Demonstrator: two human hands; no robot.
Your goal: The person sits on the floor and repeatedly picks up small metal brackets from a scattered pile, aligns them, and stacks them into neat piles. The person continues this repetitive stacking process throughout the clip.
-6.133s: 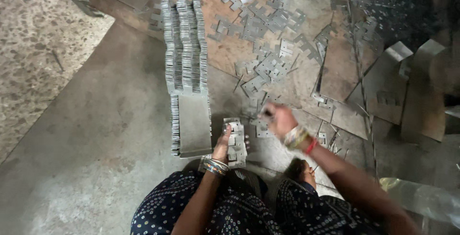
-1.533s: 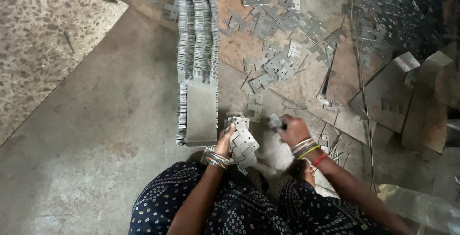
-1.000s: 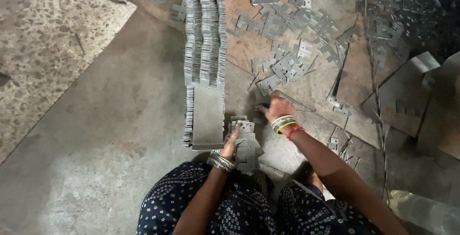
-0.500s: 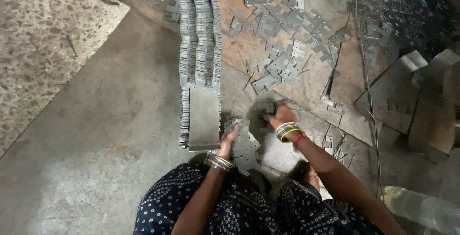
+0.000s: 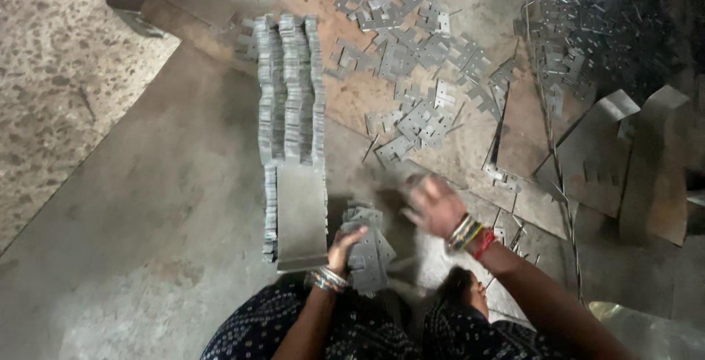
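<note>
Grey metal sheet on a workshop floor (image 5: 147,206), littered with stamped metal pieces.
Nearest, the left hand (image 5: 344,246) is closing its grip around a small stack of plates (image 5: 369,250); the right hand (image 5: 435,206) is hovering blurred just beyond, its grip unreadable. Beside them a long row of stacked plates (image 5: 292,103) is stretching away, loose pieces (image 5: 411,59) lying farther off.

Small stack of grey stamped metal plates (image 5: 367,253), upright on floor.

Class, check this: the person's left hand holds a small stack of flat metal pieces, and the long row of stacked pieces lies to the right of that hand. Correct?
Not quite. The left hand does hold the small stack of metal pieces, but the head view shows the long row of stacked pieces to its left, not its right.
</note>
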